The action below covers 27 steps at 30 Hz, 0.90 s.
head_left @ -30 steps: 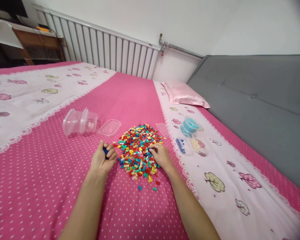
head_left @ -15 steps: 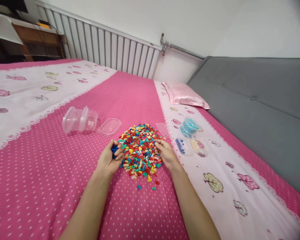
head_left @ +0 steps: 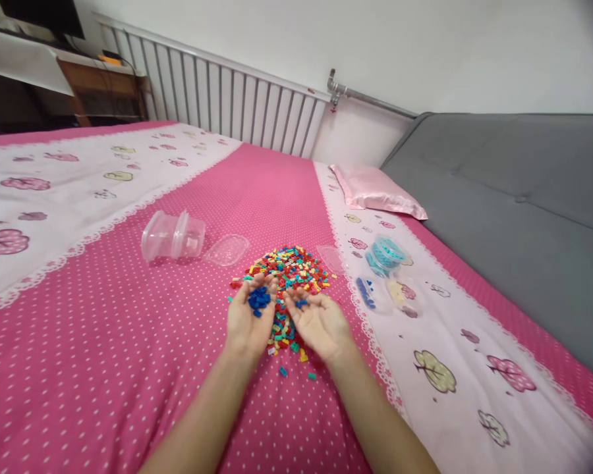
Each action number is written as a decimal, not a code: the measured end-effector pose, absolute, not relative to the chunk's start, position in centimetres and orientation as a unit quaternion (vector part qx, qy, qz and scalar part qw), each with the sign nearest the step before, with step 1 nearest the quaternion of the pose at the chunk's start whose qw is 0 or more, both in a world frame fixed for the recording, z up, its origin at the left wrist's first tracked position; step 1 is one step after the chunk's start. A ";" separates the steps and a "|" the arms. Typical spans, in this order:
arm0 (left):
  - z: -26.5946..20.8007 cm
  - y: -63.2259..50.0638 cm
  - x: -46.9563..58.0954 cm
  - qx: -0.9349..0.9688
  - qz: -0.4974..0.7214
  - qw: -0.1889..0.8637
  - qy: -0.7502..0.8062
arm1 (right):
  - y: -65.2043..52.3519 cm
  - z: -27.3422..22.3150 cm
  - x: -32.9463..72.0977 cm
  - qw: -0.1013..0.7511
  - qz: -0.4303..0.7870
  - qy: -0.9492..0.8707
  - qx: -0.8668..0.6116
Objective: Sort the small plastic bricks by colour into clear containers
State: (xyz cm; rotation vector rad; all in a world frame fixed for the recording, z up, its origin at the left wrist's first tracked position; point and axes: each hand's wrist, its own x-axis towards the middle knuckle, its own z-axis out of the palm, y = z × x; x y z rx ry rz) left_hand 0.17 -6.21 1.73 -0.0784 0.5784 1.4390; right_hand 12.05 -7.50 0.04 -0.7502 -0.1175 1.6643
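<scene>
My left hand (head_left: 250,316) is palm up and cupped, holding a small heap of blue toy bricks (head_left: 259,300). Close beside it, my right hand (head_left: 321,322) is turned up too, with a few blue bricks (head_left: 301,304) at its fingers. Both hands are over the near part of a pile of small mixed-colour toy bricks (head_left: 296,263), covering some of it. A blue brick (head_left: 282,372) and a green brick (head_left: 311,376) lie apart on the pink dotted bedspread (head_left: 277,421).
Left of the pile lie clear plastic containers (head_left: 170,237) and a clear lid (head_left: 227,250). Another lid (head_left: 331,259) lies behind right. On the right are a tub of turquoise pieces (head_left: 386,255), a container with blue pieces (head_left: 366,293) and one with pale yellow pieces (head_left: 400,294).
My left hand has moved right and opened upward, showing its blue bricks. My right hand has turned palm up beside it. The camera view has shifted slightly left.
</scene>
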 end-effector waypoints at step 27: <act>2.3 -9.4 3.1 0.407 0.837 0.270 0.249 | -8.3 4.2 14.2 0.574 0.782 0.015 -0.243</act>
